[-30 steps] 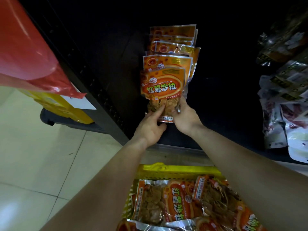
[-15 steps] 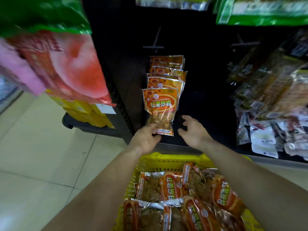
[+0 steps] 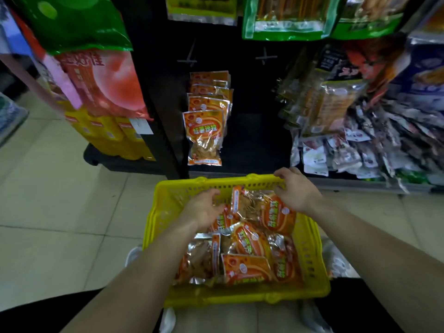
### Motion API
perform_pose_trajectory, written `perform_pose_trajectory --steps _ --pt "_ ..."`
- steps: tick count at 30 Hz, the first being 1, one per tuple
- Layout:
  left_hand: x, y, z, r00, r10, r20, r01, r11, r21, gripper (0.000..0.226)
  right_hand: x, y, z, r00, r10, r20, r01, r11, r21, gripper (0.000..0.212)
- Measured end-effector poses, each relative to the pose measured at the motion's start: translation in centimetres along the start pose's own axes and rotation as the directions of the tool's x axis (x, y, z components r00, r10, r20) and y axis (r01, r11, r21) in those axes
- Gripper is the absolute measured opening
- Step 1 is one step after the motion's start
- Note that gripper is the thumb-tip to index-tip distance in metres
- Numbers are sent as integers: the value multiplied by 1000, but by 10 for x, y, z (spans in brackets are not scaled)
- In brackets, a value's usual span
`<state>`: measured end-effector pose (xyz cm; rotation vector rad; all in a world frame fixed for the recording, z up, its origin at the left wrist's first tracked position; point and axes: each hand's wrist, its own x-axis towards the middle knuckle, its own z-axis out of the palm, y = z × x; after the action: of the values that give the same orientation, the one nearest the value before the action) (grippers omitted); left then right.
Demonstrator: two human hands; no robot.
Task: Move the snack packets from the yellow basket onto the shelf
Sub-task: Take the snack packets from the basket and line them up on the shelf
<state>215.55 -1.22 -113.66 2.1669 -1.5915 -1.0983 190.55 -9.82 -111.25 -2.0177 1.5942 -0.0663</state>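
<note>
A yellow plastic basket point(image 3: 168, 195) sits on the floor in front of me with several orange snack packets point(image 3: 249, 241) lying in it. A row of the same orange packets point(image 3: 204, 135) lies overlapped on the dark bottom shelf point(image 3: 254, 145). My left hand point(image 3: 204, 209) hovers over the packets at the basket's far left, fingers loosely curled and holding nothing. Above the basket's far right rim is my right hand point(image 3: 296, 192), fingers relaxed and empty, just over the top packet point(image 3: 276, 212).
Green and red bags point(image 3: 101, 75) hang at the upper left above yellow boxes point(image 3: 113, 133). Mixed snack packs point(image 3: 355, 140) fill the shelf's right side. Green packets point(image 3: 286, 18) hang overhead. Beige floor tiles spread to the left.
Both hands let go of the front shelf packet and pulled back and down over the basket. The view rose and drew away from the shelf.
</note>
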Motion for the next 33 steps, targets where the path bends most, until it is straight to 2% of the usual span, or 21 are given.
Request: perform_pose_trajectory --steps 5,10,13,15,17,20,22,25,26,30,33 --pt "7 7 37 999 14 51 -13 1000 -23 49 -11 40 23 998 13 55 0 974 -229 56" --pt "27 8 50 998 34 45 -33 999 -15 48 8 47 46 1000 27 2 -23 902 -431 60" --pt "37 11 52 999 36 16 -36 998 -44 46 17 51 53 999 5 -41 -25 867 -497 47" --pt "41 16 53 997 79 -1 -79 996 -52 48 20 52 51 1000 -16 -20 7 918 -396 32" --pt "42 25 52 988 151 -30 -152 988 -5 52 21 47 42 995 -52 79 65 984 -164 20" --pt "37 42 47 968 249 -31 -242 961 133 58 22 30 27 972 -167 164 168 986 7 15" --pt "33 48 44 969 246 -15 -241 958 155 47 22 16 20 967 -217 130 208 975 76 13" --pt "24 46 40 976 213 -46 -213 977 10 6 16 2 13 971 -232 62 214 953 216 16" --pt "21 43 37 977 200 -71 -203 979 -31 1 13 0 12 973 -225 41 208 945 251 17" --pt "11 26 26 984 147 -102 -165 966 -201 5 3 7 10 982 -180 56 158 948 276 10" --pt "4 15 22 990 97 -100 -124 941 -316 4 -4 8 7 988 -148 49 119 918 377 7"
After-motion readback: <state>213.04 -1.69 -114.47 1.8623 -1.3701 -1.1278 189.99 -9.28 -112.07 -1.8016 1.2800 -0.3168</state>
